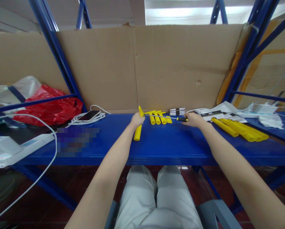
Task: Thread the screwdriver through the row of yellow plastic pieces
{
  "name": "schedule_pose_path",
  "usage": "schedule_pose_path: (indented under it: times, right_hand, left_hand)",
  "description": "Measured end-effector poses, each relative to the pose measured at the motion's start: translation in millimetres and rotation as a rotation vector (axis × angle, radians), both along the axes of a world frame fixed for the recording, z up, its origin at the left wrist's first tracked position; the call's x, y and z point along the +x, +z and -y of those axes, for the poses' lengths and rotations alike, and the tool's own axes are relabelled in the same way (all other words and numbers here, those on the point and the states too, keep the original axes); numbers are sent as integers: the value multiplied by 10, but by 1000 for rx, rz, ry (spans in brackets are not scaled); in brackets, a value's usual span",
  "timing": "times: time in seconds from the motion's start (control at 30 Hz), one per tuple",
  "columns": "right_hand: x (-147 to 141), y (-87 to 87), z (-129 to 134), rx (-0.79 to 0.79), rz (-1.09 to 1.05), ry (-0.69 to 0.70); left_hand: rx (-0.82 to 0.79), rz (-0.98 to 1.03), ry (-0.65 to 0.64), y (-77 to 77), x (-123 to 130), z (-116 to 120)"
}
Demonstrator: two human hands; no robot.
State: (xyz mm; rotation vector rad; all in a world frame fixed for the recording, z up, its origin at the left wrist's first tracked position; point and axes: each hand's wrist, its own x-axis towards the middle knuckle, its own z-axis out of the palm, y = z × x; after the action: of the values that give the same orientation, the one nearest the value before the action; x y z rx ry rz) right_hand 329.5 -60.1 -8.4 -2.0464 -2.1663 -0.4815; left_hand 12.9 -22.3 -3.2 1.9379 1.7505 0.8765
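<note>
My left hand (137, 120) is closed around a yellow tool with a tube-shaped handle (137, 133), whose narrower head points up. In my right hand (192, 119) is a screwdriver (182, 119) with a black and yellow handle. Its long thin shaft runs left, and the tip ends close to the yellow tool beside my left hand; whether they touch I cannot tell. Behind the shaft lie several yellow T-shaped tools (157, 118) in a row. Just beyond my right hand rests a small stack of white and black pieces (177, 111).
Several long yellow tubes (242, 128) lie at the right of the blue table (166, 146), near papers and packets (212, 115). On the left are a white power strip (25, 148), a phone (90, 115) on a coiled white cable, and a red plastic bag (49, 103). Cardboard (176, 63) stands behind.
</note>
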Motion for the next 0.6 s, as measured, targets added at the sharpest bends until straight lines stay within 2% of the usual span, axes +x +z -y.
schedule_pose_path:
  times: [0.37,0.6]
  right_hand:
    - [-33,24,45,-44,-38,46]
    - [-55,38,44,-7,-21,-4]
  left_hand:
    - [-4,-8,9,2,-14,5]
    - [-18,-15,14,14,-6,17]
